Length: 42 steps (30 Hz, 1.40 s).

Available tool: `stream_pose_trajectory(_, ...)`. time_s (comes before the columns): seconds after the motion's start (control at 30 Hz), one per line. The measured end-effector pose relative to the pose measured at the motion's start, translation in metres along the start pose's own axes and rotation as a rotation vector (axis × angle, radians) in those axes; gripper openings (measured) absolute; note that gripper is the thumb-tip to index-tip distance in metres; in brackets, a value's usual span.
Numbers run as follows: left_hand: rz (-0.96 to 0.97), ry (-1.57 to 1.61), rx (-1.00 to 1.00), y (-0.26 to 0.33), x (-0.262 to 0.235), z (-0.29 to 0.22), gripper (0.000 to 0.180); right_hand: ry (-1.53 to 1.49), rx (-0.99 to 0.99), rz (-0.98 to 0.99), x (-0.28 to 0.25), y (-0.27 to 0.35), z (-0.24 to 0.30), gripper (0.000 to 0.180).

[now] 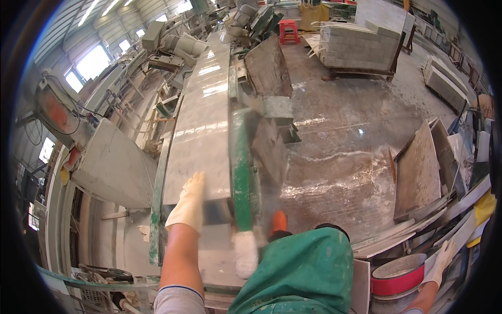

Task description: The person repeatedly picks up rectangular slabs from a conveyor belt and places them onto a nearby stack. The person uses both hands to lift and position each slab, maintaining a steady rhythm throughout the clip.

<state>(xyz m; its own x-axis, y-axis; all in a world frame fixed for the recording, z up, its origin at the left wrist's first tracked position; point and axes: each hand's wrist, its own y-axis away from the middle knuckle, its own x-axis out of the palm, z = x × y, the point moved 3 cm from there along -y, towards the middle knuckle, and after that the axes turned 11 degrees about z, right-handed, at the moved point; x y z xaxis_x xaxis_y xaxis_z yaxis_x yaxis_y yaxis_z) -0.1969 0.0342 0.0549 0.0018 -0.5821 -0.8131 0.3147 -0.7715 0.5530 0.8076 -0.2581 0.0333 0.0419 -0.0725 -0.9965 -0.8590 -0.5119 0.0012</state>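
My left hand (189,204), in a cream rubber glove, lies with its fingers stretched forward over the near end of a long, wet, pale stone slab (201,125). The slab runs away from me along a machine bed with a green side rail (242,183). Far out to the right, my right hand (441,263), in a similar pale glove, has its fingers extended against a stack of long stone strips (460,230). Whether it presses on a strip or only rests beside it is hard to make out. Neither hand is wrapped around anything.
A red-banded round drum (398,275) stands beside my right forearm. Leaning slabs (418,175) are at the right. A pallet of stacked blocks (358,49) and a red stool (288,31) stand farther off. The floor (334,157) is wet. Machinery (172,47) lines the left.
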Motion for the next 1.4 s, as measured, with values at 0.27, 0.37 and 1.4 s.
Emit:
stream_pose_trajectory(0.27, 0.000, 0.196, -0.066, -0.039, 0.021, 0.023, 0.052, -0.011, -0.025, -0.052, -0.001, -0.010, -0.002, 0.056)
stream_pose_trajectory(0.37, -0.026, 0.066, -0.051, -0.042, 0.023, 0.025, 0.052, 0.012, 0.025, 0.004, -0.009, -0.007, 0.004, 0.058)
stream_pose_trajectory(1.4, -0.198, -0.161, -0.029, -0.073, 0.036, 0.035, 0.058, 0.046, 0.070, -0.068, 0.007, -0.017, -0.004, 0.053)
